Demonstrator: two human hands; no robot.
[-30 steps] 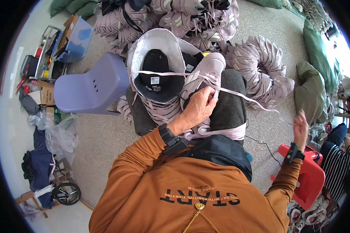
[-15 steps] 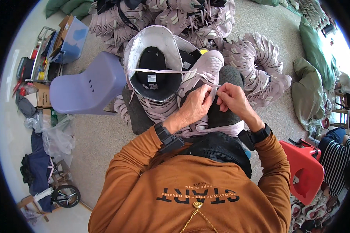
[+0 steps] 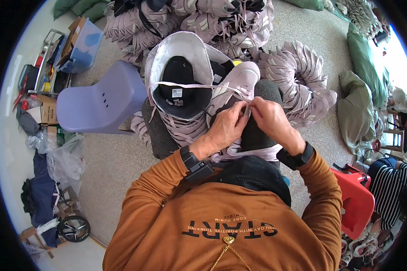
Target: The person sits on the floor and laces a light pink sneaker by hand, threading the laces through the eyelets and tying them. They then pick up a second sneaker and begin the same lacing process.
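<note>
A pale pink sneaker (image 3: 242,81) lies toe away from me over my dark-clad knee. At its lace holes my left hand (image 3: 228,124) grips the shoe's near edge, thumb and fingers pressed together. Beside it, my right hand (image 3: 273,119) pinches a pale pink shoelace (image 3: 190,85) close to the shoe; the fingertips meet and partly hide the lace end. The lace stretches left across an open white-lined shoe piece (image 3: 203,56) with a black inside. Below that, a stack of pink shoe uppers (image 3: 185,131) leans, and a bundle of laces (image 3: 262,153) rests on my lap.
Piles of pink shoe uppers (image 3: 199,22) lie ahead, with a curved row (image 3: 298,67) of them at right. A lilac plastic chair (image 3: 104,99) stands left, a blue bin (image 3: 83,47) behind it. Right are green sacks (image 3: 366,58), a red chair (image 3: 355,203) and a person in stripes (image 3: 389,194).
My right hand has drawn in and turned inward, its fingers now closer to the left hand at the lace holes. The left hand stays nearly in place.
</note>
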